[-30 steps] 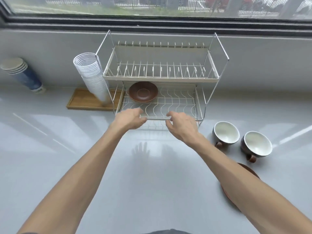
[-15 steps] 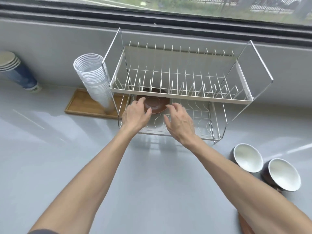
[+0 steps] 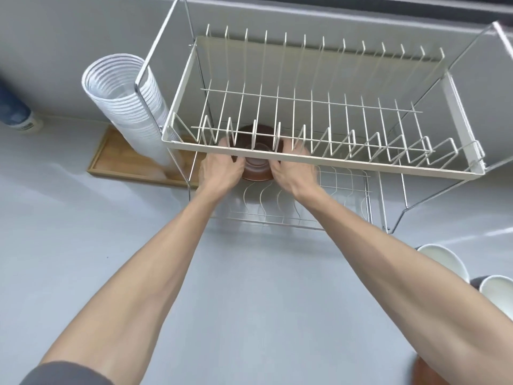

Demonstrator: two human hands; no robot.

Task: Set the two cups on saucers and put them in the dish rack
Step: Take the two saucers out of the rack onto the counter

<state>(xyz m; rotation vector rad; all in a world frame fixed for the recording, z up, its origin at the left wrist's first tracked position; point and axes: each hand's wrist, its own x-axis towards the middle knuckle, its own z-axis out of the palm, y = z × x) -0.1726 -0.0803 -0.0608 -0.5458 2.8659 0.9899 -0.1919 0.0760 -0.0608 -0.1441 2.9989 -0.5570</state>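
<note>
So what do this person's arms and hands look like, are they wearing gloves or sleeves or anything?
No gloves: the left hand and the right hand are bare, with no rings, watch or bands visible on the parts that show. Both forearms are bare and look lean. The only clothing in view is a dark grey sleeve at the upper left arm. The right arm's upper part is out of frame.

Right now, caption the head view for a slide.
Both hands, left hand and right hand, grip a brown saucer on the dish rack lower tier.

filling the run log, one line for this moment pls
hands: left, right on brown saucer | place: dish rack lower tier | cups: on counter
</note>
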